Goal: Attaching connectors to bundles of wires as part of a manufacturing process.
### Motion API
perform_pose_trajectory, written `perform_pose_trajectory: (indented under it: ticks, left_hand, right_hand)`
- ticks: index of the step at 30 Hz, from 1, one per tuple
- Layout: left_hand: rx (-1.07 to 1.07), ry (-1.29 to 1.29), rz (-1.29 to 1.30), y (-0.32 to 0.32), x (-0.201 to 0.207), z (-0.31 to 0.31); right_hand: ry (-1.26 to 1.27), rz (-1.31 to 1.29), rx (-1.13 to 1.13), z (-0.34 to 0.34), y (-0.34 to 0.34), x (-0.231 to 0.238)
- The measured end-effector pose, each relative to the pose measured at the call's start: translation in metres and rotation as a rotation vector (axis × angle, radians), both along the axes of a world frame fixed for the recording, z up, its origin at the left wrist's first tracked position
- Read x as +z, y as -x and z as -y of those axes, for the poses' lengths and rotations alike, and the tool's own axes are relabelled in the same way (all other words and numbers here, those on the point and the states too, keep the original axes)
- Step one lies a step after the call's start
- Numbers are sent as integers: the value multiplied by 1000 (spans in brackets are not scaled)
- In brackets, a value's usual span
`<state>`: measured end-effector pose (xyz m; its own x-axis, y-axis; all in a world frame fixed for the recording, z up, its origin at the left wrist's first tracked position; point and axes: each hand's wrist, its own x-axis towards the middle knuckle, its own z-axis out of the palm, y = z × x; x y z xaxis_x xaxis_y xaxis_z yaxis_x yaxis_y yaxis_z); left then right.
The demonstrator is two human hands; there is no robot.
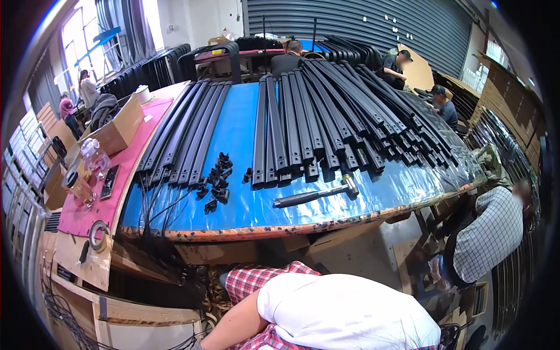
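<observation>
Neither of my hands shows. A bare arm (236, 322) comes out of a white short sleeve (344, 309) at the lower edge and runs down to the left, its hand cut off by the frame. Red plaid cloth (251, 280) lies about the sleeve. Beyond it stands a table with a blue top (233, 140). A hammer (315, 196) with a dark handle rests near its front edge. Black plastic fittings (219, 181) sit in a loose pile left of the hammer. Long black tubes with holed ends (303, 128) lie fanned out behind, with another group (186, 131) to the left.
On the pink-topped side table (140, 131) are a cardboard box (119, 125), a jar (74, 185), a phone (109, 182) and a tape roll (98, 234). Black cords (153, 219) hang over the blue table's edge. A person in a checked shirt (490, 233) bends at the right; several others work farther back.
</observation>
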<state>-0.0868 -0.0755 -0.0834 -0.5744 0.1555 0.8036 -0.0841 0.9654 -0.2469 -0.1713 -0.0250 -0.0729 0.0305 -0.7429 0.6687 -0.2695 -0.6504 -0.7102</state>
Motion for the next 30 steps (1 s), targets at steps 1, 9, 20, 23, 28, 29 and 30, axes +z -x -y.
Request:
perform_pose_trajectory:
  ticks: [1,9,20,23,28,29,30]
  left_hand:
    - [-24,6,12,3,2,1]
    - [-150,45,97,15,16,3]
    - [-206,96,190,0,32,-1]
    - [-208,101,230,-8,33,-4]
    - [-163,100,300,-34,36,2]
    - [-142,91,310,-39,34,2]
    - [-124,83,325,-47,33,2]
  right_hand:
    - [160,-131,-131,3,1,-1]
    - [-169,-236,-193,-3,-2,7]
    - [21,78,-41,-3,-2,16]
    - [46,227,154,-2,-1,8]
    - [82,-147,267,-9,4,12]
    - [-18,-300,352,-18,8,18]
    - [-112,-451,434,-19,6,20]
